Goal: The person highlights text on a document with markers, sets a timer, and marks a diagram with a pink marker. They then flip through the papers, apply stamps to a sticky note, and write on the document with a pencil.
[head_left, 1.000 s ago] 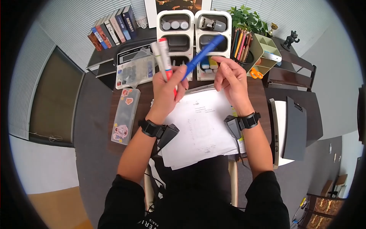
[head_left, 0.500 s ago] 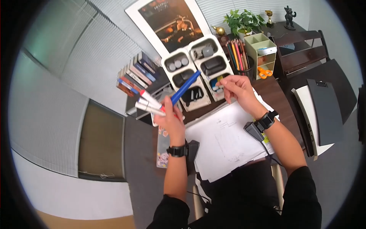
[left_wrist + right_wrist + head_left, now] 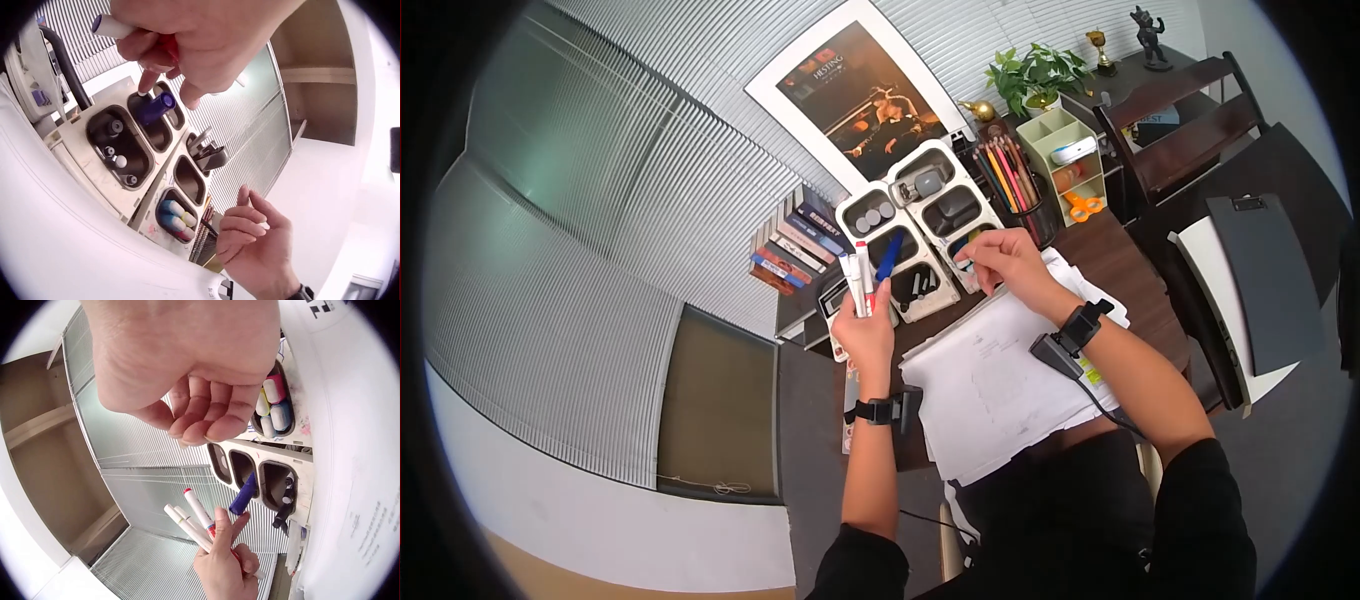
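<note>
My left hand (image 3: 866, 335) grips several white markers (image 3: 190, 528), one of them a red-capped marker (image 3: 199, 507), their ends fanning up past the thumb. A blue marker (image 3: 889, 257) slants over the middle compartment of the left organizer (image 3: 75, 140); its near end is right at the left fingertips, and its far end overlaps that compartment. My right hand (image 3: 1015, 272) hovers by the front of the right organizer (image 3: 303, 419), fingers loosely curled with nothing in them. Near it, white-capped highlighters (image 3: 175, 212) fill the front compartment.
Papers (image 3: 1000, 380) cover the desk front. Black markers (image 3: 918, 287) stand in the left organizer's front compartment. Books (image 3: 800, 240) are at the left; a pencil holder (image 3: 1032, 222), a green organizer (image 3: 1045, 130) with orange scissors (image 3: 1084, 206), and a plant (image 3: 1040, 75) are behind at the right.
The head view has swung left and up. The blue marker, earlier held high across the left hand, now reaches down over the middle compartment. My right hand stays near the right organizer.
</note>
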`<state>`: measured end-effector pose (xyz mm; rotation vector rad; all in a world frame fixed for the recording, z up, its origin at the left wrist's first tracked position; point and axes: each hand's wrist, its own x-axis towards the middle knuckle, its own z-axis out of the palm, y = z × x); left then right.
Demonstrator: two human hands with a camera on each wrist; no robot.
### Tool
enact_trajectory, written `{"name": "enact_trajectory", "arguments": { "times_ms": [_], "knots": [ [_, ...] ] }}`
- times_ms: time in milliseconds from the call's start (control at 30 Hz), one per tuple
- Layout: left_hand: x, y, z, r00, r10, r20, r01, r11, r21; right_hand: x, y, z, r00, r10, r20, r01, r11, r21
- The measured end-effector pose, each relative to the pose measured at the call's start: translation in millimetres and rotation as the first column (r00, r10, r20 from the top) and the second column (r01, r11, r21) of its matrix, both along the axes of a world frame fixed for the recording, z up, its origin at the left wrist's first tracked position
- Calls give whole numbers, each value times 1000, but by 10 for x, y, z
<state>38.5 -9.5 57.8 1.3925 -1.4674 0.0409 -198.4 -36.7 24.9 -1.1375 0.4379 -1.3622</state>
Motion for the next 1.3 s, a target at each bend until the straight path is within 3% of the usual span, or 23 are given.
{"name": "enact_trajectory", "arguments": {
  "times_ms": [100, 200, 233, 300, 367, 433, 467, 500, 567, 600, 767, 833, 967, 1033, 1300],
  "knots": [
    [-17, 28, -6, 995, -9, -103, 11, 1000, 18, -6, 4, -1, 1000, 9, 13, -9, 1000, 18],
    [33, 17, -49, 973, 15, -232, -43, 992, -116, -1, -1, 1, 1000, 1, -2, -1, 1000, 15],
    [35, 46, -54, 973, 15, -231, -42, 992, -115, 1, -6, -6, 1000, 1, -1, -1, 1000, 15],
    [38, 97, -69, 907, -68, -415, 44, 997, -66, 9, -16, -18, 1000, 8, -11, -8, 1000, 7],
    [-35, 132, -58, 906, -46, -420, 28, 998, -50, 22, -18, -18, 1000, 9, -14, -9, 1000, 7],
    [-215, 309, 57, 784, -209, -584, 356, 923, 148, 30, -21, -31, 1000, 12, -23, -12, 1000, 9],
    [-232, 305, 22, 714, -295, -634, 498, 851, 165, 28, -25, -42, 1000, 14, -28, -14, 1000, -5],
    [-292, 331, 25, 712, -294, -637, 498, 851, 164, 32, -29, -49, 999, 15, -34, -16, 1000, -19],
    [-434, 399, 71, 405, -281, -870, 756, 638, 146, 49, -31, -53, 998, 23, -51, -24, 1000, -16],
    [-413, 362, 11, 337, -273, -901, 828, 541, 146, 51, -26, -57, 998, 27, -63, -28, 1000, -13],
    [-583, 321, -65, 418, -309, -854, 863, 429, 267, 65, 42, -4, 980, 69, -186, -74, 997, -23],
    [-626, 312, -84, 479, -387, -788, 855, 409, 319, 57, 25, -17, 943, 20, -331, -27, 1000, -15],
    [-558, 210, -111, 402, -330, -854, 874, 415, 252, 54, 33, 23, 983, -22, -183, 28, 999, 31],
    [-516, 155, -139, 375, -299, -878, 874, 430, 227, 40, 35, 49, 980, -34, -196, 39, 999, 26],
    [-395, 47, -217, 355, -408, -841, 842, 530, 99, 26, -20, -4, 990, -115, -81, 117, 993, 27]
  ]
}}
